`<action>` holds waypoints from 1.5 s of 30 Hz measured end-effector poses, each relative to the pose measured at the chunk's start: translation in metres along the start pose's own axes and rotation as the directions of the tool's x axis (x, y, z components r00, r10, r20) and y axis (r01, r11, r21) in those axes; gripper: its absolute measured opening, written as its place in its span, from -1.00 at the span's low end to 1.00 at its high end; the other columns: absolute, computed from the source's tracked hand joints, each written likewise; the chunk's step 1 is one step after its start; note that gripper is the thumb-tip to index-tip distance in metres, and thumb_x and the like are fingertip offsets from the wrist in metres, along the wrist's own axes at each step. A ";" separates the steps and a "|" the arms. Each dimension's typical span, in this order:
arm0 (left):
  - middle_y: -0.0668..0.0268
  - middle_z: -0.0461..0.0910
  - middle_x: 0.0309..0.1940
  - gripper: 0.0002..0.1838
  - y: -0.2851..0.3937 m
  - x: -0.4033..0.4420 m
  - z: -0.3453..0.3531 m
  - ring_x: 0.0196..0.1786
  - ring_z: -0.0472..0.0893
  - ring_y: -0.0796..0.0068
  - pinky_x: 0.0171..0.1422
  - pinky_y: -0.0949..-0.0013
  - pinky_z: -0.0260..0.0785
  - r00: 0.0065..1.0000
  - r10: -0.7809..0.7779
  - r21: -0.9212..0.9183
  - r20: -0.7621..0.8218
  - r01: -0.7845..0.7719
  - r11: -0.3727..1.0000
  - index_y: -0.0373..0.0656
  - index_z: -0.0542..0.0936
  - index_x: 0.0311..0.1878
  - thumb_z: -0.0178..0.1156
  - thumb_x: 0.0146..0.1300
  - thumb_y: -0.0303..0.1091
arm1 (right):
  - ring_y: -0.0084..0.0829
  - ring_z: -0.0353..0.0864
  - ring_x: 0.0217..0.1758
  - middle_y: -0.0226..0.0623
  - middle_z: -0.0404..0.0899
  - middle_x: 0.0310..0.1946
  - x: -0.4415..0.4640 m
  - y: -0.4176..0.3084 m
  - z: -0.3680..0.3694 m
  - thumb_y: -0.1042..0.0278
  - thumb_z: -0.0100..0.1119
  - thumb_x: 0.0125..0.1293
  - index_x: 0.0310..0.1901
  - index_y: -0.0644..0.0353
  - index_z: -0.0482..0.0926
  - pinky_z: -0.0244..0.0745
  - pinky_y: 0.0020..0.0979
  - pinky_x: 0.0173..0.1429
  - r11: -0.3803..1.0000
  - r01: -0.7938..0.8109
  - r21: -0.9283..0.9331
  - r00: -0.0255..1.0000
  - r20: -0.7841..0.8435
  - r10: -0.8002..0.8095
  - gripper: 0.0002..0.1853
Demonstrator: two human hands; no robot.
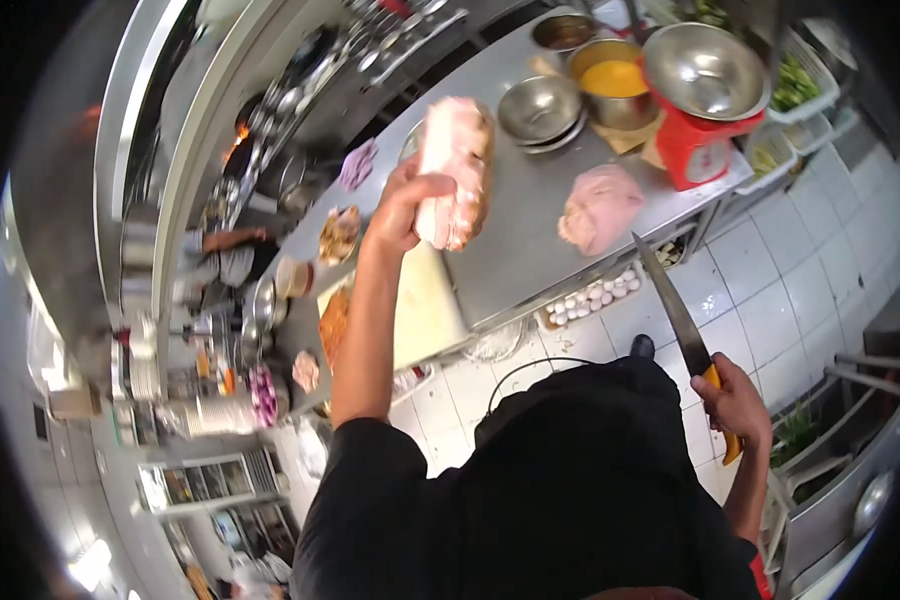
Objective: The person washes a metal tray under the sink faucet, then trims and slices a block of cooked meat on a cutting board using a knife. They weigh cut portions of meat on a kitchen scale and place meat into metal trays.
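Observation:
My left hand (406, 207) is closed around a thick slab of pale pink meat (456, 165), browned along one side, and holds it up above the steel worktop (510, 235). Below it lies a cream cutting board (425, 310), with a reddish-brown piece of meat (336, 325) at its left edge, partly behind my forearm. My right hand (736, 402) grips the yellow handle of a large knife (678, 315) out over the floor, away from the worktop. The blade points up and left, towards a pink bundle (602, 208) that looks like bagged meat on the worktop.
A red scale (692, 150) carrying a steel bowl (708, 72) stands at the worktop's right end. Nearby are steel bowls (540, 108) and a pot of yellow liquid (612, 78). Eggs (595, 298) sit below the edge. Flames (238, 143) burn at the left, near another person's arm (235, 238).

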State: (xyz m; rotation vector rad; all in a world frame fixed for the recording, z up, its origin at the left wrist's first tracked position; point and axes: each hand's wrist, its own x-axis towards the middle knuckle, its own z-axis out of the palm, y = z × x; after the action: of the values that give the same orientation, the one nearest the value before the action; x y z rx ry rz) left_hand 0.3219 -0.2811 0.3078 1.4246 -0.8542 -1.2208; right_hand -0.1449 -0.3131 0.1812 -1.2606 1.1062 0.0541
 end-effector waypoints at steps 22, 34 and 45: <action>0.07 0.54 0.05 -0.45 -0.212 -0.211 -0.186 0.19 0.49 0.10 0.31 0.23 0.33 0.652 0.631 0.769 -0.419 -0.114 0.629 -0.27 0.55 0.04 0.43 -0.07 -0.32 | 0.25 0.54 -0.42 0.17 0.54 -0.57 -0.029 -0.115 0.340 0.34 0.10 0.37 -0.19 0.28 0.33 0.40 0.13 -0.28 0.447 0.425 -0.787 0.838 0.156 -0.522 -0.79; 0.19 0.52 0.04 -0.57 -0.263 -0.262 -0.209 0.12 0.45 0.06 0.24 0.11 0.29 0.336 0.836 0.901 -0.434 0.147 0.409 -0.15 0.61 -0.03 0.36 -0.07 -0.53 | 0.24 0.56 -0.35 0.16 0.56 -0.53 -0.043 -0.139 0.375 0.32 0.09 0.38 -0.17 0.28 0.33 0.38 0.16 -0.17 0.349 0.254 -0.902 0.900 0.088 -0.426 -0.79; 0.27 0.51 0.00 -0.58 -0.248 -0.195 -0.148 0.10 0.46 0.15 0.20 0.13 0.26 0.395 0.850 0.863 -0.350 -0.216 0.456 -0.15 0.60 -0.09 0.42 -0.11 -0.39 | 0.21 0.56 -0.31 0.11 0.57 -0.51 -0.054 -0.162 0.379 0.31 0.09 0.39 -0.12 0.26 0.35 0.38 0.12 -0.16 0.305 0.185 -0.934 0.927 0.063 -0.371 -0.79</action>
State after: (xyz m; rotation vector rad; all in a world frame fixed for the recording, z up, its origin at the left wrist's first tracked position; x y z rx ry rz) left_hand 0.3950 -0.0060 0.1065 1.7523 -1.1049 0.4582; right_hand 0.1591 -0.0534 0.2952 -2.5706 0.9545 0.3780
